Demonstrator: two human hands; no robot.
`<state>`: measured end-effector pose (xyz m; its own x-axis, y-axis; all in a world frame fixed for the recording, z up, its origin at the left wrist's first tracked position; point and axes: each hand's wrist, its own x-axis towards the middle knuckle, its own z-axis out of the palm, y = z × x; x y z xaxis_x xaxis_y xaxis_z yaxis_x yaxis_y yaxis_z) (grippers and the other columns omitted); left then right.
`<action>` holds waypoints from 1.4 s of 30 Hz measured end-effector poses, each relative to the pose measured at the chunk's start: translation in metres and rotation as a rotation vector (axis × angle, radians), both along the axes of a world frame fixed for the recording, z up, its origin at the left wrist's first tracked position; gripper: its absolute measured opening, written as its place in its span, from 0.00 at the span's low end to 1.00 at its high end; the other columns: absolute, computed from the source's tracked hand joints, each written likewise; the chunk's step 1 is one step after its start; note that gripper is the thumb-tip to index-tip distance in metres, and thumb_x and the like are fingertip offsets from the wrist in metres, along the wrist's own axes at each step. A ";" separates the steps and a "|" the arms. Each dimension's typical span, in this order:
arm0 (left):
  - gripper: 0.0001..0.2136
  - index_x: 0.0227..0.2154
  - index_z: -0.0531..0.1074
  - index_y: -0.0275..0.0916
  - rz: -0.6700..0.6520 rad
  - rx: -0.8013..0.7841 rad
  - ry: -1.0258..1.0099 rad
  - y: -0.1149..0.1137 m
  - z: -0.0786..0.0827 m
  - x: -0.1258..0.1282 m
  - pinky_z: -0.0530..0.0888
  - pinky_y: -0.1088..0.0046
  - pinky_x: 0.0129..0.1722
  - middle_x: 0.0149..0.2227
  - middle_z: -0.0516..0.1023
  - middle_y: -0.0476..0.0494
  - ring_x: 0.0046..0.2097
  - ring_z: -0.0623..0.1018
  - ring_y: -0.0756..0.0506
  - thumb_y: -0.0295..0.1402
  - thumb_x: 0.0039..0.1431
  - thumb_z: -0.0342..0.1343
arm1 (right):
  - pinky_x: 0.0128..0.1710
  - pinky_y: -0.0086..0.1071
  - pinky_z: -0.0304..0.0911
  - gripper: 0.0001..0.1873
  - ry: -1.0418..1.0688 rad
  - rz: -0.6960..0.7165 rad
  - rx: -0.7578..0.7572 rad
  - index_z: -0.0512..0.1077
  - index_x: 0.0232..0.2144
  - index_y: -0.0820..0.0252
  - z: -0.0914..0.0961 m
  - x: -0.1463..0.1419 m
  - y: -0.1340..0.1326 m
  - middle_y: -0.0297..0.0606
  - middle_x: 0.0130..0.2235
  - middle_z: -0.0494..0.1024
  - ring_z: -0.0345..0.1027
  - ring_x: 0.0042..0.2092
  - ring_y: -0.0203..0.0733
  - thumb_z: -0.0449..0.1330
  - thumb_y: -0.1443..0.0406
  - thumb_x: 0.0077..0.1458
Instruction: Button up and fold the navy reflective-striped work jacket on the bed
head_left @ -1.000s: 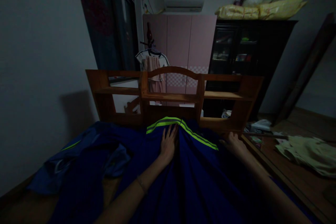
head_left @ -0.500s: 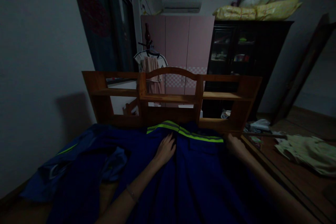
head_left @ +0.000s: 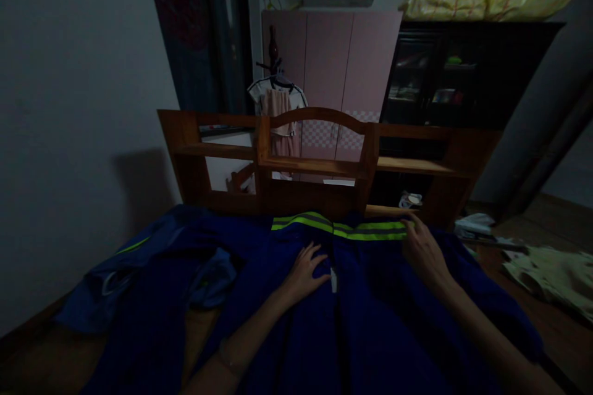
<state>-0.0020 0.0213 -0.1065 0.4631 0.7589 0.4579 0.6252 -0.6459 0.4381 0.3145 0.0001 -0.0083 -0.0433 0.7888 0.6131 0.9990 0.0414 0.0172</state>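
Observation:
Dark blue trousers [head_left: 370,308] with a yellow-green striped waistband [head_left: 343,227] lie spread out in front of me in a dim room. My left hand [head_left: 308,271] rests flat on the cloth just below the middle of the waistband, fingers spread, beside a small white tag [head_left: 333,281]. My right hand [head_left: 424,250] lies on the right end of the waistband, fingers stretched along the cloth. A second blue garment [head_left: 152,259] with a thin yellow-green stripe lies crumpled to the left.
A wooden shelf unit [head_left: 324,163] stands right behind the waistband. Beyond it are a pink wardrobe [head_left: 347,74], a dark glass cabinet [head_left: 445,80] topped with bedding, and hanging clothes [head_left: 278,111]. Pale cloth [head_left: 546,271] lies on the floor at right.
The waistband has been pulled out flatter and wider. My right hand slid inward onto its right end, and my left hand drew back slightly toward me. The view shifted a little.

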 end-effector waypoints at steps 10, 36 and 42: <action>0.09 0.38 0.74 0.41 0.121 -0.148 -0.169 0.007 -0.002 0.015 0.66 0.66 0.46 0.37 0.73 0.45 0.43 0.71 0.44 0.37 0.57 0.54 | 0.39 0.26 0.60 0.15 0.238 0.480 -0.525 0.76 0.33 0.54 -0.046 -0.086 -0.018 0.34 0.36 0.77 0.71 0.38 0.38 0.51 0.71 0.50; 0.17 0.33 0.71 0.32 -0.076 -0.783 -0.875 -0.007 -0.003 0.037 0.69 0.77 0.24 0.27 0.76 0.41 0.26 0.74 0.50 0.42 0.47 0.61 | 0.36 0.25 0.58 0.16 0.165 0.603 -0.517 0.77 0.35 0.53 -0.055 -0.092 -0.038 0.35 0.38 0.73 0.67 0.35 0.34 0.51 0.71 0.52; 0.16 0.35 0.71 0.32 -0.083 -0.772 -0.958 -0.007 -0.006 0.038 0.74 0.72 0.30 0.29 0.77 0.41 0.31 0.77 0.46 0.37 0.44 0.63 | 0.37 0.26 0.59 0.15 0.274 0.557 -0.455 0.76 0.38 0.53 -0.059 -0.098 -0.040 0.36 0.39 0.72 0.68 0.37 0.35 0.52 0.69 0.54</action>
